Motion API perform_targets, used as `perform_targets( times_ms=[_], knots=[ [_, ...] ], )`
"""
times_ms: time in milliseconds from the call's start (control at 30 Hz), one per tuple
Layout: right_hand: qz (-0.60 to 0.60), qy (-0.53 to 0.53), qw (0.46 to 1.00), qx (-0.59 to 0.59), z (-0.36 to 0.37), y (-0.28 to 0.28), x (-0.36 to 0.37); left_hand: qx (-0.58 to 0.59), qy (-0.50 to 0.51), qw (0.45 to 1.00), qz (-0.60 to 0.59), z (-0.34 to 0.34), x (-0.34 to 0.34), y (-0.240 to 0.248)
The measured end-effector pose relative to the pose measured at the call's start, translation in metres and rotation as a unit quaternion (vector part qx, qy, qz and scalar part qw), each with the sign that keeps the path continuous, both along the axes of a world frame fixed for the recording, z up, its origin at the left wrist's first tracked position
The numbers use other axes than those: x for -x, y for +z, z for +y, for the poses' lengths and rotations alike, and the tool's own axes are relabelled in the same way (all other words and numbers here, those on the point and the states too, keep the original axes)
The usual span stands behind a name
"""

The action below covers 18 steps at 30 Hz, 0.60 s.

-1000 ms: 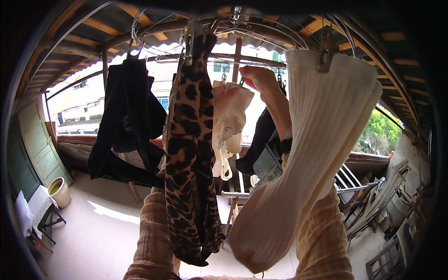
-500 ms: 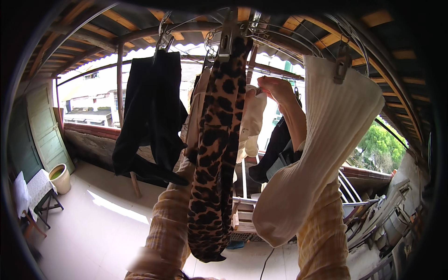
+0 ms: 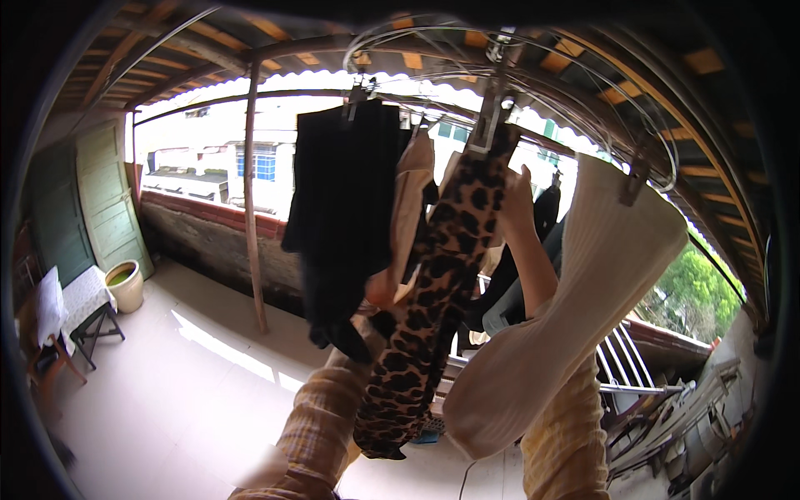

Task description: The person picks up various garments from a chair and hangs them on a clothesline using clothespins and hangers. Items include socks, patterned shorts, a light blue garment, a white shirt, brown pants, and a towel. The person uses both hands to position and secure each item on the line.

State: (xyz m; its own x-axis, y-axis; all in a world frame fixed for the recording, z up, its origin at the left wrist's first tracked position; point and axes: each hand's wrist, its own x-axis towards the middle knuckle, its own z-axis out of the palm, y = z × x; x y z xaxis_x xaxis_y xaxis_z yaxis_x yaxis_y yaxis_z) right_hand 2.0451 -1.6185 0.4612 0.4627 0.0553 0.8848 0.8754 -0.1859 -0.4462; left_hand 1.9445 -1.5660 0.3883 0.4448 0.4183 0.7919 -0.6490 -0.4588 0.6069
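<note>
left hand (image 3: 382, 289) now lower, mid-frame between black socks (image 3: 346, 183) and leopard-print sock (image 3: 437, 292); right hand (image 3: 518, 208) now partly behind latter; handling hidden, cannot tell whether fingers grip.

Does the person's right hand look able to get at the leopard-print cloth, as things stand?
Probably yes: the right hand shows beside the upper part of the leopard-print cloth, apparently behind it, and nothing visible blocks the way. Whether they touch, I cannot tell.

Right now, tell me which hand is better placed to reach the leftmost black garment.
Likely left: the left hand is beside the black garment; the right hand is higher, across the leopard-print garment.
</note>
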Motion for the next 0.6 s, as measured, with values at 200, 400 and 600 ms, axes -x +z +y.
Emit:
perform_targets(
  times_ms=[200, 400, 600],
  knots=[
    [-0.246, 0.003, 0.966, 0.080, -0.036, -0.093, 0.053, -0.147, -0.148, 0.972, 0.106, -0.024, 0.074, -0.166],
    [-0.229, 0.017, 0.950, 0.209, -0.070, -0.248, 0.129, -0.031, -0.156, 0.882, 0.443, 0.030, 0.261, -0.423],
    [0.111, 0.090, 0.963, 0.228, -0.010, -0.405, 0.253, 0.348, 0.247, 0.732, 0.531, 0.076, 0.648, -0.564]
  ],
)
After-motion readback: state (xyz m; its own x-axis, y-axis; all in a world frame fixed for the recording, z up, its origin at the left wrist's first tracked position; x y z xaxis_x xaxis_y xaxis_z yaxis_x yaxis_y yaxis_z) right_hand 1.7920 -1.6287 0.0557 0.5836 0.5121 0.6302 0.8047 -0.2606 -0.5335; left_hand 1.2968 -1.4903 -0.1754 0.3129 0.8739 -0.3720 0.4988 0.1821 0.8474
